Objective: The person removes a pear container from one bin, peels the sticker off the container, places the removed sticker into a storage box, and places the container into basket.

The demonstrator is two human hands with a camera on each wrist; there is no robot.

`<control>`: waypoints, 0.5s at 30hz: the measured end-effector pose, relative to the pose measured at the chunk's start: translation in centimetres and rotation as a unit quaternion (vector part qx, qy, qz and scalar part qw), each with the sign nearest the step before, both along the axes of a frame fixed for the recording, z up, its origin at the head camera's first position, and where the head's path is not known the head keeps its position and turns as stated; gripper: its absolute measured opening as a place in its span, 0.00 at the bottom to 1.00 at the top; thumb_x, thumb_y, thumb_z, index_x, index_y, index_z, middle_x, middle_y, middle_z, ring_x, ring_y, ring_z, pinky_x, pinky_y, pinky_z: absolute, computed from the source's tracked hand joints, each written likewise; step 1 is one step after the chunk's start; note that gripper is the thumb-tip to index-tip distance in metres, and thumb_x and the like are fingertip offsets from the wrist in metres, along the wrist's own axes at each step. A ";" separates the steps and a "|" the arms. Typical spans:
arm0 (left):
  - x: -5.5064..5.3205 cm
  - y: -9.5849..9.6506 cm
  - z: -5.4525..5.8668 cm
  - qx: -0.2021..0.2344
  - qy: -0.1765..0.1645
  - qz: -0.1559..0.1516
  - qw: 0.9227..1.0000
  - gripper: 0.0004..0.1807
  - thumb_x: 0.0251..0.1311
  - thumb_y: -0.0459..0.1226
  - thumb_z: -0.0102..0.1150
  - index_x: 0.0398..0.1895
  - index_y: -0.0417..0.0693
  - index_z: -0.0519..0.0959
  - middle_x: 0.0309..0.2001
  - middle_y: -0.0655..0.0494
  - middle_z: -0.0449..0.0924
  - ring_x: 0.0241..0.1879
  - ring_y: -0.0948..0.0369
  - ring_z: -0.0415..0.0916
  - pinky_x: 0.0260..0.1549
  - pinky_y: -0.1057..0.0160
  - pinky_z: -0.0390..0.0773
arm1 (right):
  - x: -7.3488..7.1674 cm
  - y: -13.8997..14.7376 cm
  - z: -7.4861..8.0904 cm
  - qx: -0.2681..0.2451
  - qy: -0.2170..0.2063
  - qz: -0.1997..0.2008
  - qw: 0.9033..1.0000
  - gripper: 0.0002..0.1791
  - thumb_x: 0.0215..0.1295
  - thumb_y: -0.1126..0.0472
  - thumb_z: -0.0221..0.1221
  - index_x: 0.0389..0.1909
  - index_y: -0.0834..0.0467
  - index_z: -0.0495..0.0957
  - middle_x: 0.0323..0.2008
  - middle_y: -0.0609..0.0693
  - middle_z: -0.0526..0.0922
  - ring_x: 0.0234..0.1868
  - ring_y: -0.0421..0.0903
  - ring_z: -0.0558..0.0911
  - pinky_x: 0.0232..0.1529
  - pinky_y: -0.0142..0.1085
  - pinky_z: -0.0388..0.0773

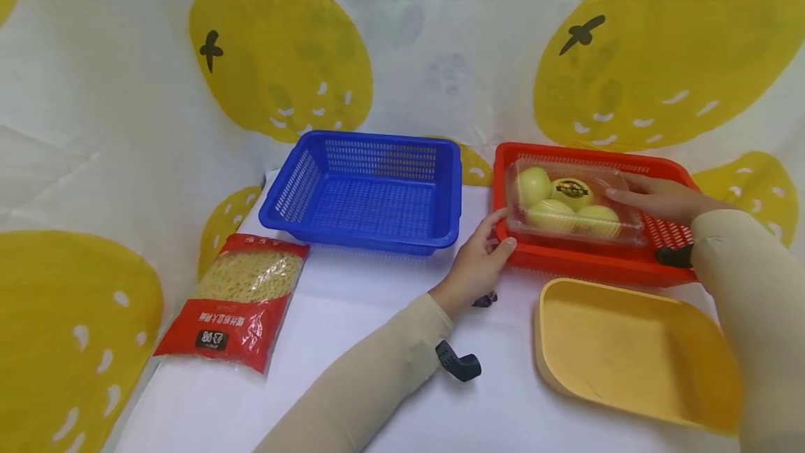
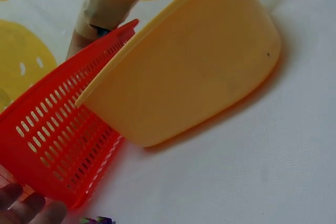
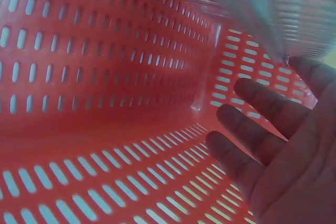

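Observation:
A clear plastic box of yellow-green fruit (image 1: 572, 189), with a round dark label on its lid, sits tilted in the red basket (image 1: 585, 257) at the right. My right hand (image 1: 660, 198) holds the box's right end, the thumb over the lid. In the right wrist view its fingers (image 3: 252, 135) spread beneath, one fingertip at the box's edge above the slotted floor. My left hand (image 1: 474, 257) grips the basket's near left corner, index finger and thumb at the rim beside the box. In the left wrist view its fingertips (image 2: 31, 205) lie against the outer wall.
A blue basket (image 1: 383, 201) stands left of the red one. A red bag of pasta (image 1: 233, 299) lies at the far left. The yellow tub (image 1: 616, 348) stands in front of the red basket. A small dark purple object (image 1: 486, 300) lies by my left wrist.

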State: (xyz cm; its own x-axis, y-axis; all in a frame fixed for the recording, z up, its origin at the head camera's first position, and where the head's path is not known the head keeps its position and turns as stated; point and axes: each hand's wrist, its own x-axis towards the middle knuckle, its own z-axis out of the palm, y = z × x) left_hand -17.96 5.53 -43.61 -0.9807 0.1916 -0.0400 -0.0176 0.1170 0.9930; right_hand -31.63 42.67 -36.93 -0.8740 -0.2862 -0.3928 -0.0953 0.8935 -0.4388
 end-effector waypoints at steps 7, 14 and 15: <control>-0.2 -0.1 0.0 -0.082 0.046 -0.062 0.994 0.32 0.84 0.48 0.48 0.86 0.70 0.54 0.75 0.56 0.70 0.68 0.59 0.75 0.68 0.54 0.76 | 0.8 0.4 -0.7 -0.050 -0.059 -0.021 0.997 0.53 0.83 0.31 0.41 0.84 0.58 0.21 0.78 0.80 0.39 0.72 0.84 0.45 0.61 0.87 0.44; 0.0 -0.1 0.1 -0.116 0.030 -0.080 0.990 0.33 0.86 0.52 0.39 0.87 0.75 0.44 0.76 0.51 0.66 0.76 0.53 0.67 0.73 0.40 0.68 | 0.3 0.7 -1.3 -0.106 -0.074 -0.024 0.991 0.50 0.85 0.35 0.40 0.82 0.51 0.15 0.82 0.68 0.18 0.78 0.81 0.29 0.64 0.86 0.36; 0.0 -0.1 0.1 -0.118 0.025 -0.078 0.990 0.33 0.86 0.53 0.39 0.87 0.77 0.44 0.76 0.51 0.66 0.75 0.53 0.67 0.73 0.40 0.69 | 0.2 0.8 -1.3 -0.106 -0.067 -0.027 0.992 0.50 0.85 0.35 0.41 0.82 0.48 0.16 0.82 0.68 0.20 0.78 0.81 0.30 0.64 0.86 0.37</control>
